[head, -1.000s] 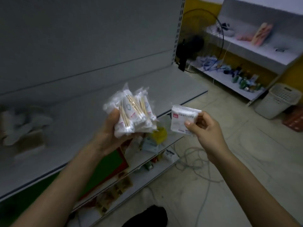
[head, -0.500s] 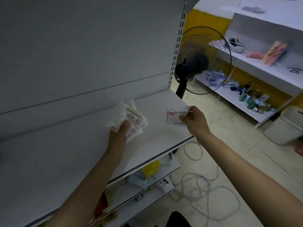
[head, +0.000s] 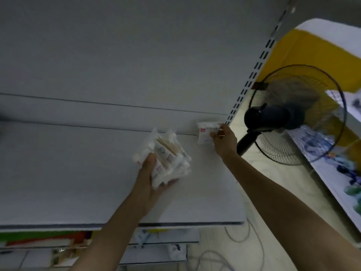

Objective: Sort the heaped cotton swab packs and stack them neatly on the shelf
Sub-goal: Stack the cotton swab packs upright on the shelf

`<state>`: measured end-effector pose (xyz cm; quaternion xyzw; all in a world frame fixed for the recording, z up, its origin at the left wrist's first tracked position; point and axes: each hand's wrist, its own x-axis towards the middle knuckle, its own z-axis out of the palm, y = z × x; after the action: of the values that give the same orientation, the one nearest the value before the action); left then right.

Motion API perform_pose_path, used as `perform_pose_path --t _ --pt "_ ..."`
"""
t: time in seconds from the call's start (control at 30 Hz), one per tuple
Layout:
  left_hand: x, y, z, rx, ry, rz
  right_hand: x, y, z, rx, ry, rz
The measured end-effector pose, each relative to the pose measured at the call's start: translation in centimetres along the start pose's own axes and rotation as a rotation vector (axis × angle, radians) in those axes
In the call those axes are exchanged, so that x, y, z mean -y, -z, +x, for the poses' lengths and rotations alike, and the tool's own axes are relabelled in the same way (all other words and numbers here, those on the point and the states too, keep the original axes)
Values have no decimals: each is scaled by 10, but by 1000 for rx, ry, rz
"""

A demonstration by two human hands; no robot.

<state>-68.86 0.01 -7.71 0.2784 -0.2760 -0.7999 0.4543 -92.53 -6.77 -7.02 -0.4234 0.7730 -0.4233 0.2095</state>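
My left hand (head: 151, 178) grips a bundle of clear cotton swab packs (head: 168, 155) with wooden sticks, held just above the middle of the white shelf (head: 78, 173). My right hand (head: 223, 139) pinches a single white swab pack (head: 205, 133) with a small red mark. That pack stands upright at the shelf's back right corner, against the back panel. Whether its lower edge touches the shelf board I cannot tell.
A black standing fan (head: 293, 116) stands just right of the shelf's slotted upright (head: 252, 75). Lower shelves (head: 160, 243) hold mixed goods. Loose cables (head: 240, 249) lie on the tiled floor. Another stocked shelf (head: 340, 157) runs along the yellow wall at right.
Both hands have moved from in front of me up and back over the shelf. My right hand has carried the single pack to the back right corner.
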Motion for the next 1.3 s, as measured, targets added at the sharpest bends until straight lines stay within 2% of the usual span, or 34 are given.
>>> perform_pose_path --t 0.13,0.23,0.37,0.47,0.67,0.77,0.83,0.87,0.9,0.97,1.03,1.1,1.17,1.23,1.3 --pt "12 10 -4 121 29 -234 -10 -9 15 15 59 -1" --pt "21 25 -13 66 85 -403 -21 -16 14 -9 73 86" --pt "23 28 -10 175 124 -412 -32 -22 16 -66 135 213" --pt "25 33 -5 252 82 -471 -34 -23 22 -35 172 153" --pt "22 26 -5 222 4 -388 -37 -22 15 -58 201 241" --pt "20 23 -8 168 -14 -403 -36 -17 10 -191 157 263" --pt "21 23 -6 234 -1 -418 -35 -14 -8 -236 209 278" --pt "22 26 -5 267 4 -386 -31 -13 -24 -175 237 308" --pt "23 29 -4 266 -12 -354 -27 -14 -42 -36 239 351" --pt "23 31 -4 259 -25 -351 -15 -19 -73 359 178 403" --pt "22 29 -4 262 16 -361 -9 -25 -84 596 187 325" --pt "25 32 -4 240 20 -359 -3 -24 -80 650 157 330" --pt "24 33 -4 296 -14 -348 -5 -19 -74 642 118 383" --pt "23 33 -5 222 8 -374 -12 -14 -71 577 97 431" --pt "23 33 -6 230 41 -394 -15 -10 -70 509 20 532"
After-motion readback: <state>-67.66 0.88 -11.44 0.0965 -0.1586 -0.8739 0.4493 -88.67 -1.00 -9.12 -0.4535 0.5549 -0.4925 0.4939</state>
